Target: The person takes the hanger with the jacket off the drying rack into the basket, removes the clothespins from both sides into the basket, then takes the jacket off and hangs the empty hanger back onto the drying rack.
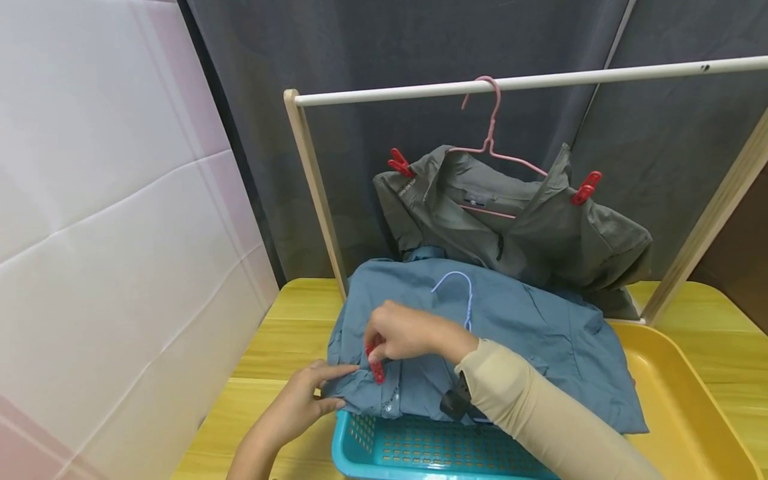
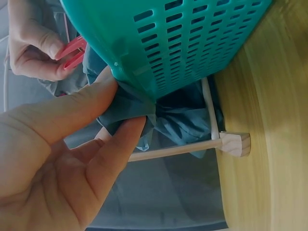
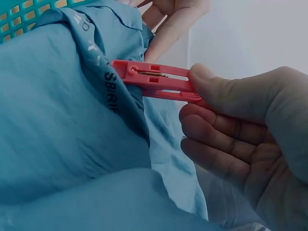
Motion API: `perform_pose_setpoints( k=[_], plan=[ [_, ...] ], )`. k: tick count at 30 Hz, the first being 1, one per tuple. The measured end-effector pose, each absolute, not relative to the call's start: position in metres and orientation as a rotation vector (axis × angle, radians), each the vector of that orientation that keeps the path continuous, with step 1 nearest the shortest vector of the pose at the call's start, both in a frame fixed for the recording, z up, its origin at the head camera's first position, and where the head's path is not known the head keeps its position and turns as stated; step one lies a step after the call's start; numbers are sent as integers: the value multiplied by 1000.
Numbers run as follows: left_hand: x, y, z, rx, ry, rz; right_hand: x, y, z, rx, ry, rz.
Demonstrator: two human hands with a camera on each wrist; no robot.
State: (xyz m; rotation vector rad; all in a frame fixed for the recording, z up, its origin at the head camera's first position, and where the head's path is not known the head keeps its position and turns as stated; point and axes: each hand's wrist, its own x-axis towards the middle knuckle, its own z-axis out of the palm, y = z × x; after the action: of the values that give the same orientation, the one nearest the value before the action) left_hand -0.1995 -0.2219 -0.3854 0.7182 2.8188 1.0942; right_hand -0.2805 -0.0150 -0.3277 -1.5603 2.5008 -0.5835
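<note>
A blue garment lies spread over a teal basket, and the hook of a blue hanger sticks up from it. My right hand pinches a red clothespin between thumb and fingers. In the right wrist view its nose sits at a folded, lettered edge of the cloth. My left hand holds the garment's left edge, with thumb and fingers on the fabric in the left wrist view. The part of the hanger below its hook is mostly hidden by my right arm.
Behind, a grey jacket hangs from a pink hanger on a white rail, with red clothespins at both shoulders. A yellow tray lies at right. Wooden posts hold the rail; a pale wall borders the left.
</note>
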Motion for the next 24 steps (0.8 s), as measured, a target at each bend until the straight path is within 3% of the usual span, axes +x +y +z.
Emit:
perform_pose_setpoints(
  k=[24],
  plan=[
    [-199, -220, -386, 713, 2832, 1128, -289, 1, -323, -1542, 2486, -834]
  ],
)
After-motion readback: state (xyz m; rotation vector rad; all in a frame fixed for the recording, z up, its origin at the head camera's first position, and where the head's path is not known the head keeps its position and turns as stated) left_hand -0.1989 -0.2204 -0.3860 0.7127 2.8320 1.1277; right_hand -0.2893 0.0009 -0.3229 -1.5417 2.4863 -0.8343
